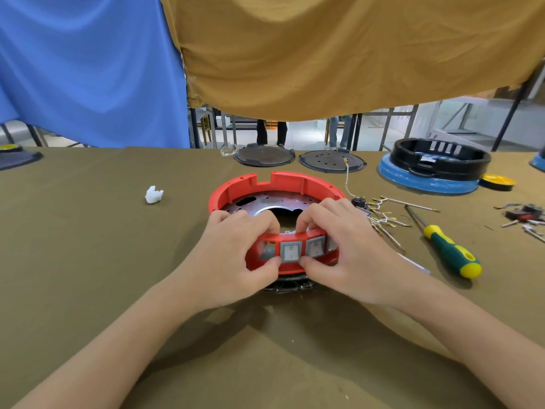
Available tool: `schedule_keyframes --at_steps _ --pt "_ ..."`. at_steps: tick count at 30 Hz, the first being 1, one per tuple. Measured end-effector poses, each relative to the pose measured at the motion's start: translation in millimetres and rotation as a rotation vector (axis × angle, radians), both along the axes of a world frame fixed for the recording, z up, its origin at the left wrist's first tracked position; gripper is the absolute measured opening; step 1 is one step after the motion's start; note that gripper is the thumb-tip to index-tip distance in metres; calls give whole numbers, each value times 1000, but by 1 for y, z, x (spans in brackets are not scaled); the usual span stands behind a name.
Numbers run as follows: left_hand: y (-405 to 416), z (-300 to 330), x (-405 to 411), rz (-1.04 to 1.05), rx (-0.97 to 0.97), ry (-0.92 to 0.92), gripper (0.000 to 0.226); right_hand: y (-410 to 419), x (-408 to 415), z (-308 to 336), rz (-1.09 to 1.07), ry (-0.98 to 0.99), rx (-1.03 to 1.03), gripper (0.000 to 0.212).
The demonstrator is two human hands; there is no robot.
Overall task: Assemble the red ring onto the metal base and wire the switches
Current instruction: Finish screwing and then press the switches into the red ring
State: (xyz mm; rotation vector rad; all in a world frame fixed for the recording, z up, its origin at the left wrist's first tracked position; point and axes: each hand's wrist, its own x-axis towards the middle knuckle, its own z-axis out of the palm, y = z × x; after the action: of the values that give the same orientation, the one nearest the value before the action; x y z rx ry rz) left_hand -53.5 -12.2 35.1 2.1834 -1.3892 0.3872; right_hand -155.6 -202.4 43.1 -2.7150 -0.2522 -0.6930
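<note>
A red plastic ring [283, 184] sits around a perforated metal base [265, 202] in the middle of the table. Its near wall carries grey rocker switches [290, 251] in a row, and one slot at the left end shows open. My left hand [236, 258] grips the near wall from the left, fingers curled over the top rim and thumb under a switch. My right hand [345, 246] grips the same wall from the right, fingers over the rim, thumb at the lower edge. A bundle of white wires with brass terminals [383, 215] lies to the right of the ring.
A green and yellow screwdriver [448, 249] lies right of the wires. Two dark round plates [264, 156] [331, 161] sit at the back, beside a black ring on a blue base [436, 166]. A white crumpled scrap [154, 195] lies at left. Loose switch parts [523, 215] lie far right.
</note>
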Motion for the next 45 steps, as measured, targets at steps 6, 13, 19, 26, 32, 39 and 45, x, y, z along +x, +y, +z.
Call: schedule_keyframes --at_steps 6,13,19,26,32,39,45 --pt "2 0 1 -14 -19 27 22 -5 -2 2 35 47 58 22" --pt "1 -3 2 -10 -50 65 22 -4 2 -2 3 11 147 13" --pt "-5 -4 6 29 -63 63 25 3 10 -6 -55 -56 105 7" --pt "3 -6 8 4 -85 33 24 -1 6 -9 -22 -65 188 16" --pt "3 -9 11 48 -122 -24 29 -18 13 -6 -119 -196 405 16" --pt "-1 -8 8 60 -173 -52 28 -87 24 -10 -535 -131 344 32" --pt "4 -2 10 31 -189 -4 21 -96 32 -16 -466 297 210 66"
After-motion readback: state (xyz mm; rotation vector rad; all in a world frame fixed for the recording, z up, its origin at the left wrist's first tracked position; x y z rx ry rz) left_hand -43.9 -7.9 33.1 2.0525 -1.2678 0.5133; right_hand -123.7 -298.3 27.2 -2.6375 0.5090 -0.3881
